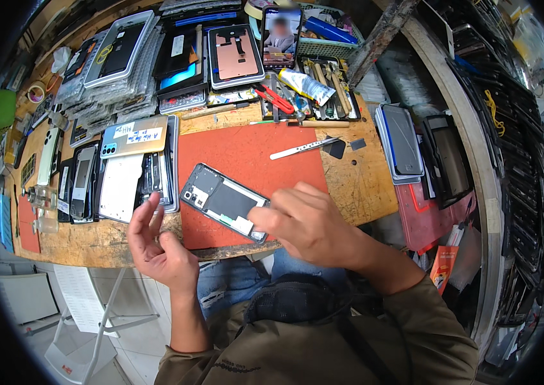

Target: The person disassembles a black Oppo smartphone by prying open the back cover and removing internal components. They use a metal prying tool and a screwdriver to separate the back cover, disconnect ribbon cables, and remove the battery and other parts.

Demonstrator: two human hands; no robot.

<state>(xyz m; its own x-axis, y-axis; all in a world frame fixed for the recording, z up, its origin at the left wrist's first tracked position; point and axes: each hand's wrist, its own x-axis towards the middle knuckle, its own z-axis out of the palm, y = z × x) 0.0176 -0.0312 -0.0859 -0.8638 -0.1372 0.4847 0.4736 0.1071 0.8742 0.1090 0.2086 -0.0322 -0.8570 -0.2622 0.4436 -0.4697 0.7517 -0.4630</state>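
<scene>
A smartphone with its back cover off (pixel 226 200) lies at a slant on the red mat (pixel 253 151), its camera lenses at the upper left and its dark inner frame and white panels showing. Over its lower right end is my right hand (pixel 307 224), with the fingers curled together. Whatever the fingertips pinch is hidden. My left hand (pixel 164 247) is raised at the bench's front edge, left of the phone, palm turned up and holding nothing. Its thumb stands apart from its fingers. White tweezers (pixel 297 150) rest near the mat's upper right corner, beside small dark squares (pixel 336 147).
To the left, a phone with a blue-gold back (pixel 134 136) sits on stacked phone parts. Stacked trays (pixel 121 51), red-handled pliers (pixel 276 99) and a yellow-white tube (pixel 307 86) line the back. A propped phone (pixel 280 35) shows a lit screen. A metal post (pixel 477 128) rises at right.
</scene>
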